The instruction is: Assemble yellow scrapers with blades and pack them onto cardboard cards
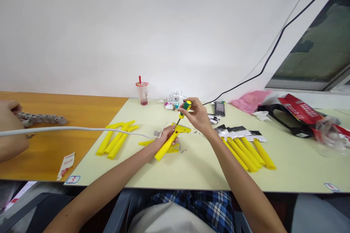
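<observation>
In the head view, with clock directions taken from the middle of the held tool, another person's bare arm (12, 138) is seen far out at nine o'clock, above an orange-brown table (79, 116). Nearer at nine o'clock, three yellow plastic T-headed tools (119, 144) are laid side by side on a pale yellow-green table (202, 169). At eleven o'clock, a clear plastic cup with a red straw (142, 93) is stood near the wall. In the centre, another yellow plastic T-headed tool (167, 146) is gripped by the left hand (166, 135), its handle slanted toward seven o'clock; flat yellow pieces (144, 142) are partly hidden beneath. A green-and-yellow-handled screwdriver (187, 105) is gripped by the right hand (197, 114), its shaft pointed down at the tool's head; whether the tip is touching cannot be told. Small metal bits (182, 150) are scattered at four o'clock. At three o'clock, yellow handles with black-and-white cards (246, 153) are laid in a row. A crumpled pink plastic bag (250, 101) is placed at two o'clock.
</observation>
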Demonstrator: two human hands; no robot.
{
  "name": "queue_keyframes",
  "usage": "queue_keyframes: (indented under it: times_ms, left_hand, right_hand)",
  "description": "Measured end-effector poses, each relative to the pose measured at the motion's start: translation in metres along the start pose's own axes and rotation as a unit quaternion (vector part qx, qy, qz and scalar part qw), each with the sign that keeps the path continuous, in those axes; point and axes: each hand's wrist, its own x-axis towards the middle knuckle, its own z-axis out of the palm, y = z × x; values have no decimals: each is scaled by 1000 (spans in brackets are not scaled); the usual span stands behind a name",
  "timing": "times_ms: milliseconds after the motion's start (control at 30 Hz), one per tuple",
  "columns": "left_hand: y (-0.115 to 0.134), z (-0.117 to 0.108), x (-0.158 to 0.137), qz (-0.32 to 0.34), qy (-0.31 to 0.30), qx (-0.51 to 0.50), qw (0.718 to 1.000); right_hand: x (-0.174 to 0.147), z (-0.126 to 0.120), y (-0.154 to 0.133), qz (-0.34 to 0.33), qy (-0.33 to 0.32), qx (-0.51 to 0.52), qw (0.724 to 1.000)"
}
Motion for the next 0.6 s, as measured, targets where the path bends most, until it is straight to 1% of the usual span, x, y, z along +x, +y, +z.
queue_keyframes:
  times_ms: [167,333,400,467,533,600]
  left_hand:
    - [-2,2,-5,6,-28,10,1000]
    - [-3,0,-2,-15,-34,14,999]
    - [-4,-3,2,-24,-43,11,999]
    - [-5,-5,6,-34,-47,6,998]
    - [-6,-7,9,-39,-44,-4,998]
    - [-6,-8,11,-46,-37,-13,998]
  right_hand:
    - [-6,1,2,-21,18,-25,999]
    - [-11,5,9,-25,39,1,999]
    - [-14,5,12,-24,63,9,998]
    - [-17,5,15,-29,102,19,994]
    - [-19,4,19,-32,144,31,989]
    - [-21,2,24,-27,171,46,984]
